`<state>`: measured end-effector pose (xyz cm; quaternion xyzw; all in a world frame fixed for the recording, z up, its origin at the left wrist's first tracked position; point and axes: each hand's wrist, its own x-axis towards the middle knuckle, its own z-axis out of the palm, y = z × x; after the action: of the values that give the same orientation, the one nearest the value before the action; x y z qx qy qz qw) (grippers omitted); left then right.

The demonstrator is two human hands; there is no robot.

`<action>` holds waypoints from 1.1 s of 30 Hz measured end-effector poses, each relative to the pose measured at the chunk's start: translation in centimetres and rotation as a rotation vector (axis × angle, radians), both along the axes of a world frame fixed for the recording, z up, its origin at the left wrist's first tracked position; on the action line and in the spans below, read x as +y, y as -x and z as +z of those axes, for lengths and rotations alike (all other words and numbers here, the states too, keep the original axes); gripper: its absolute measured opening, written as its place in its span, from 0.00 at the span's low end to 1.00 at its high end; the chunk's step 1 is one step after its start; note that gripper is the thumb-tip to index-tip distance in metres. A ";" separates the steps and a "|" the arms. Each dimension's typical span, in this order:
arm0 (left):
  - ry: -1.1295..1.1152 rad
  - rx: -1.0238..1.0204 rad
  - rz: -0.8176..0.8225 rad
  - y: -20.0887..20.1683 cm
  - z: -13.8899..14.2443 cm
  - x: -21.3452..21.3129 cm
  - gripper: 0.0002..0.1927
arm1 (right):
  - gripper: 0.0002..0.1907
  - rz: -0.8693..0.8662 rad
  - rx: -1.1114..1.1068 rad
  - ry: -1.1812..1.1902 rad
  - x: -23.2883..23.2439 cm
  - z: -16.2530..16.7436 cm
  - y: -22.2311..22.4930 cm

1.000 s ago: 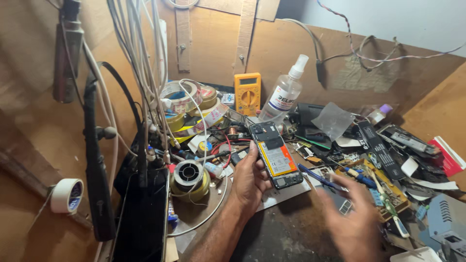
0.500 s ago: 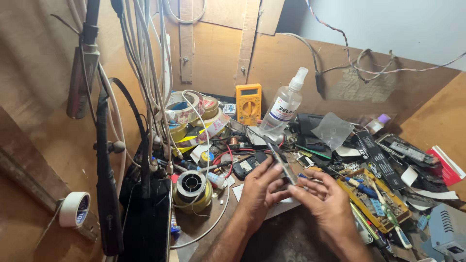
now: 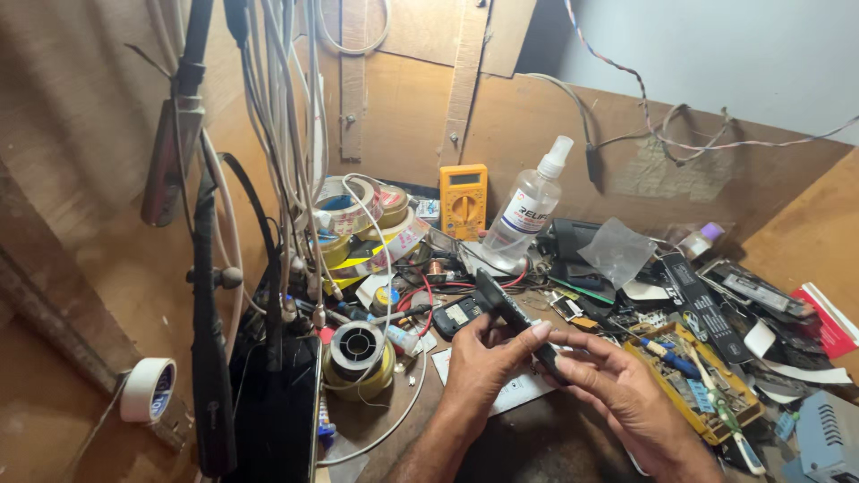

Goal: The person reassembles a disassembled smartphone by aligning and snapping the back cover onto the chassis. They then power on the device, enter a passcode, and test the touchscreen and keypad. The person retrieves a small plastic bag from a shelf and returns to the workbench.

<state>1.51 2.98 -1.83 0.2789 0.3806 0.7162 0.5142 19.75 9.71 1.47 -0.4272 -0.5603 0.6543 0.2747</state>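
1. Both hands are on the phone (image 3: 514,320) now. A second ago only the left hand (image 3: 483,371) held it, face up with the orange-labelled battery showing, while the right hand (image 3: 626,402) was out among the clutter to the side.
2. The right hand has come in and closed on the lower end of the phone, fingers curled under it, thumb on top. The left hand is wrapped round the middle, thumb pressed across the upper face.
3. The phone has been turned: it now shows as a thin dark edge, tilted, its far end pointing up and away from the grip toward the spray bottle (image 3: 528,207). The battery side is no longer visible from this view.
4. My read: the change from one-handed holding to a two-handed pinch on the edge means the work has shifted to the phone's side or seam. I cannot tell whether a tool is between the fingers.
5. Around the grip: the solder spool (image 3: 358,344) sits just left of the left hand, the yellow parts tray (image 3: 707,407) lies just right of the right hand, and the yellow multimeter (image 3: 463,199) stands well beyond, against the back board.
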 end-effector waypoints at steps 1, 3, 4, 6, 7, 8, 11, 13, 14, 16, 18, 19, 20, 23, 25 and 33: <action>-0.015 0.020 0.027 0.0 -0.1 0.0 0.23 | 0.26 -0.034 -0.059 0.014 0.0 0.1 0.0; 0.010 0.031 0.034 -0.1 -0.2 0.0 0.22 | 0.20 -0.047 -0.068 -0.218 0.3 0.2 0.9; 0.021 0.035 0.034 -0.1 -0.2 0.1 0.22 | 0.17 -0.057 -0.073 -0.335 0.4 0.4 1.2; -0.009 0.046 0.044 -0.2 -0.4 0.2 0.22 | 0.14 -0.087 -0.161 -0.528 0.9 1.1 2.1; -0.022 0.050 0.048 -0.3 -0.4 0.3 0.22 | 0.12 -0.101 -0.208 -0.621 1.0 1.4 2.8; -0.035 0.047 0.048 -0.3 -0.5 0.3 0.22 | 0.12 -0.109 -0.219 -0.618 1.2 1.6 3.6; -0.061 0.056 0.062 -0.4 -0.7 0.6 0.22 | 0.12 -0.126 -0.257 -0.636 1.2 2.1 5.4; -0.047 0.084 0.088 -0.4 -1.0 0.7 0.21 | 0.12 -0.129 -0.285 -0.669 0.9 2.2 6.0; -0.049 0.073 0.088 -0.4 -1.1 0.7 0.21 | 0.11 -0.137 -0.293 -0.673 0.8 2.2 6.1; -0.055 0.052 0.083 -0.5 -1.4 0.8 0.22 | 0.11 -0.159 -0.310 -0.682 0.5 2.2 6.0; -0.065 0.054 0.083 -0.6 -1.5 1.0 0.22 | 0.11 -0.151 -0.302 -0.666 0.5 2.2 5.9; -0.071 0.055 0.084 -0.7 -1.6 1.0 0.22 | 0.11 -0.147 -0.296 -0.659 0.5 2.2 5.9; -0.077 0.038 0.078 -0.7 -1.6 1.0 0.23 | 0.11 -0.151 -0.302 -0.663 0.5 2.2 5.9; -0.083 0.026 0.074 -0.6 -1.6 1.0 0.24 | 0.11 -0.153 -0.309 -0.672 0.4 2.3 6.0; -0.055 0.063 0.085 -0.6 -1.5 0.9 0.23 | 0.11 -0.145 -0.312 -0.664 0.3 2.4 6.1; -0.056 0.075 0.092 -0.5 -1.4 0.9 0.23 | 0.11 -0.152 -0.341 -0.686 -0.3 3.1 6.2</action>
<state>2.02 3.88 -3.21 0.3022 0.3916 0.7385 0.4583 13.57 9.42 4.61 -0.4535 -0.7507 0.3264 0.3524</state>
